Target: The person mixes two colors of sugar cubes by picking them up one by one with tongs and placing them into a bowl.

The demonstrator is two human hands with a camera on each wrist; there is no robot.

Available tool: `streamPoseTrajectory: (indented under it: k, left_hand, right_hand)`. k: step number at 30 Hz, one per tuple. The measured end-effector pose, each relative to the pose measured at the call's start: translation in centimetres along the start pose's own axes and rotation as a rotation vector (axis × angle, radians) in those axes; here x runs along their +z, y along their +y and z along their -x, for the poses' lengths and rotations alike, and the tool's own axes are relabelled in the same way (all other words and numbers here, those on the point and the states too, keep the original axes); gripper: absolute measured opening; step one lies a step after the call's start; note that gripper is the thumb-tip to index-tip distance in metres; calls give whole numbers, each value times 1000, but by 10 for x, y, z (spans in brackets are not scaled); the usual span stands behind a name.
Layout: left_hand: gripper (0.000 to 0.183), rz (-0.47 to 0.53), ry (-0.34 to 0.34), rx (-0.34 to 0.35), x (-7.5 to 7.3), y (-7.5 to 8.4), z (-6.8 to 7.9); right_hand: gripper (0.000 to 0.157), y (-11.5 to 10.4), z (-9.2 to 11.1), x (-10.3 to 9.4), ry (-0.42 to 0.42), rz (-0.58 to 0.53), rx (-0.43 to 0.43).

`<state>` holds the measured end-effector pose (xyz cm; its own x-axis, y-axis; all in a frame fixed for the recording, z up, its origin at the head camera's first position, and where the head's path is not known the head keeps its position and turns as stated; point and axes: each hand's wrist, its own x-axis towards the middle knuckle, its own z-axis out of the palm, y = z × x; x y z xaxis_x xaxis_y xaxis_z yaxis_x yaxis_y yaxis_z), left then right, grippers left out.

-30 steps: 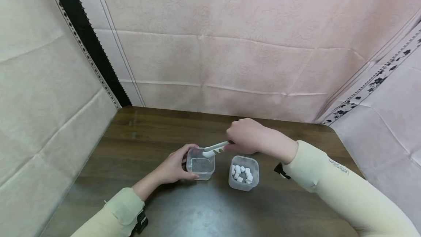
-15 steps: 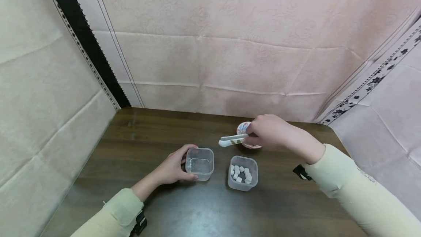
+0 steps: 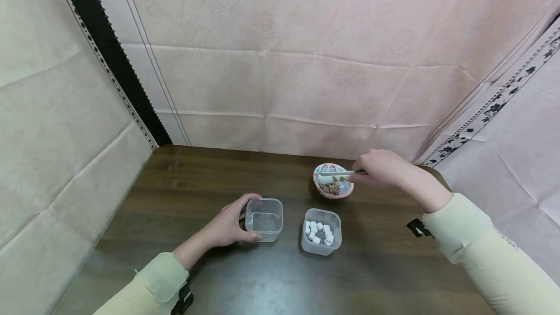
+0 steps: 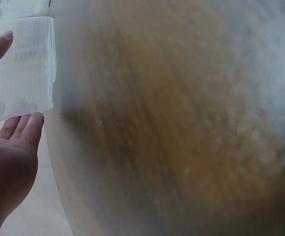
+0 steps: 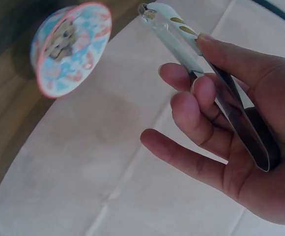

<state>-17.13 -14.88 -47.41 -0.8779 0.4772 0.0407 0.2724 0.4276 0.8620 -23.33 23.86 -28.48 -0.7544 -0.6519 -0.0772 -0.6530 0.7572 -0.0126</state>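
My left hand [image 3: 229, 222] holds a clear plastic container [image 3: 267, 236] on the table, thumb on the near side and fingers on the far side. The left wrist view shows that container [image 4: 24, 73] between thumb and fingers. My right hand [image 3: 379, 166] grips a pair of tongs [image 3: 334, 178] with pale, leaf-patterned tips and dark metal arms. The tips lie over a patterned bowl [image 3: 348, 190] of brown lumps. Up close, the right hand [image 5: 226, 118] pinches the tongs [image 5: 174, 44]; a small glassy, brownish bit shows at the tips, too blurred to tell.
A second clear container [image 3: 321, 250] with several white cubes [image 3: 313, 227] stands right of the held one, nearer than the bowl. Pale cloth [image 3: 280, 86] hangs behind the dark wooden table [image 3: 218, 174] and along both sides.
The right hand has carried the tongs from above the left container rightward and back to the bowl, uncovering the bowl. The left hand keeps its hold on the container.
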Motion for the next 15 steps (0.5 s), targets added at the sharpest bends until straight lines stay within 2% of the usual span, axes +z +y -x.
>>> streamPoseTrajectory:
  k: [6, 15]
  left_hand:
    - [90, -11, 2, -3, 0, -1, 0]
    - [93, -23, 0, 12, 0, -3, -1]
  right_hand:
    - [48, 18, 1, 7, -9, 12, 78]
    - [40, 33, -5, 17, -60, 54, 149]
